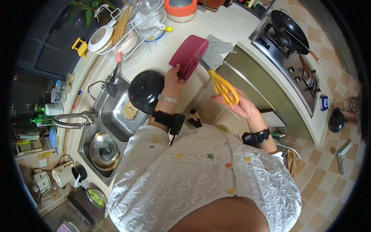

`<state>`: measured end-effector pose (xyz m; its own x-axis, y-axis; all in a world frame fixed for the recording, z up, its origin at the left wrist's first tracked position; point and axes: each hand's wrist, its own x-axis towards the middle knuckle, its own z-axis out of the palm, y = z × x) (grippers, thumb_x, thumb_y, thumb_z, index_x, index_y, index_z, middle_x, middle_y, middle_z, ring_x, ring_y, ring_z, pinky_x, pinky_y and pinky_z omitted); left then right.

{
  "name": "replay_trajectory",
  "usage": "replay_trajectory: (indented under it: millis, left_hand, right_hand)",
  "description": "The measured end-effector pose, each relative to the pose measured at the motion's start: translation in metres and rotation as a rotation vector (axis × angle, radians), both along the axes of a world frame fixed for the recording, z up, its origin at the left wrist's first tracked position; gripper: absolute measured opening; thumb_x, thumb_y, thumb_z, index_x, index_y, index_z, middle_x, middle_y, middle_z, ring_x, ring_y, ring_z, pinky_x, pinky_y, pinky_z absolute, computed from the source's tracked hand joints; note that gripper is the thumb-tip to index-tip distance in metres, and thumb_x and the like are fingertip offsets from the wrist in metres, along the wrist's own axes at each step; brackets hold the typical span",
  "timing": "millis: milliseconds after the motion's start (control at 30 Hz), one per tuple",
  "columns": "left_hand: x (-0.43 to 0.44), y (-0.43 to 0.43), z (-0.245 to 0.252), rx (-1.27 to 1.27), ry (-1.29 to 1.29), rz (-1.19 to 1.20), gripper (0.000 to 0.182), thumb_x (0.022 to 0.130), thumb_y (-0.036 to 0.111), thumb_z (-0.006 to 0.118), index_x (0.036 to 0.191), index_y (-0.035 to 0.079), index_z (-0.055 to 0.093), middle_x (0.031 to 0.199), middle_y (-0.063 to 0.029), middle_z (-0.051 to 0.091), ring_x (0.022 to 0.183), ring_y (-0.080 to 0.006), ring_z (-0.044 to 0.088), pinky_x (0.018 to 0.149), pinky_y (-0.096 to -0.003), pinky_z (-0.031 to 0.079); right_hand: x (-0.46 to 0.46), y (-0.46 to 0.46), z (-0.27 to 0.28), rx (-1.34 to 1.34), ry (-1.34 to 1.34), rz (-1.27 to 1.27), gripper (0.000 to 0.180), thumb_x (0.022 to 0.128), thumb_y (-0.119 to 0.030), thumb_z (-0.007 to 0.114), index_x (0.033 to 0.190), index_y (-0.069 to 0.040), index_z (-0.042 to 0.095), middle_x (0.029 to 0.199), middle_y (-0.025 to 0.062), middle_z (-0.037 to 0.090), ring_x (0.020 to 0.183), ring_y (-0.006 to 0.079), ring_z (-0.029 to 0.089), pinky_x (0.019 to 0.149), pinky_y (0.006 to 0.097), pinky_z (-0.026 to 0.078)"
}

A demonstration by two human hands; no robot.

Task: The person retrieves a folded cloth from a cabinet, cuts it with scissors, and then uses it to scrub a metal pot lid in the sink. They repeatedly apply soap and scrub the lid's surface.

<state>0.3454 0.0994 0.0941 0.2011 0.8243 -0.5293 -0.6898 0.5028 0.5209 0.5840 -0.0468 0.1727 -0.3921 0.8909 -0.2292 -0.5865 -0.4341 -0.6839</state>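
My left hand (174, 76) grips the lower end of a thick dark red folded mat (189, 53), perhaps of felt or foam, with its layers showing at the right side. In my right hand (243, 104) is a pair of yellow-handled scissors (223, 85), held by the handles. Its metal tip points up and left, overlapping the right edge of the mat in view; whether it touches cannot be told. Behind the mat lies a crumpled grey cloth (217, 50) at the counter's edge. A black round lid or pan (146, 91) sits beside my left wrist, partly over the sink.
The double steel sink (111, 114) holds a glass lid (105, 150) and a tan sponge-like piece (130, 110). A wire dish rack (145, 50) stands at the back left, an orange-topped appliance (181, 10) beyond. To the right is a gas hob (289, 66) bearing a black wok (289, 32).
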Motion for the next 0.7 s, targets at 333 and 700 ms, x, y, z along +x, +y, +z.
replay_trajectory:
  millis: [333, 700]
  left_hand:
    - [0.013, 0.049, -0.046, -0.015, 0.103, 0.299, 0.015, 0.086, 0.010, 0.062, 0.092, 0.008, 0.049, 0.094, -0.0064, 0.058, 0.078, -0.0202, 0.058, 0.071, -0.0334, 0.049]
    - [0.040, 0.052, -0.046, -0.205, 1.370, 0.423, 0.018, 0.082, 0.021, 0.067, 0.079, 0.005, 0.057, 0.113, -0.0147, 0.047, 0.094, -0.0241, 0.053, 0.083, -0.0325, 0.044]
  right_hand:
    - [0.007, 0.095, -0.032, 0.003, -0.227, 0.528, 0.047, 0.093, -0.033, 0.050, 0.123, 0.003, 0.044, 0.115, 0.0123, 0.055, 0.105, 0.0245, 0.056, 0.087, 0.0308, 0.045]
    - [0.045, 0.164, -0.059, -0.033, -0.240, 0.865, 0.034, 0.092, -0.025, 0.047, 0.114, -0.001, 0.054, 0.109, 0.0109, 0.063, 0.097, 0.0160, 0.058, 0.084, 0.0293, 0.045]
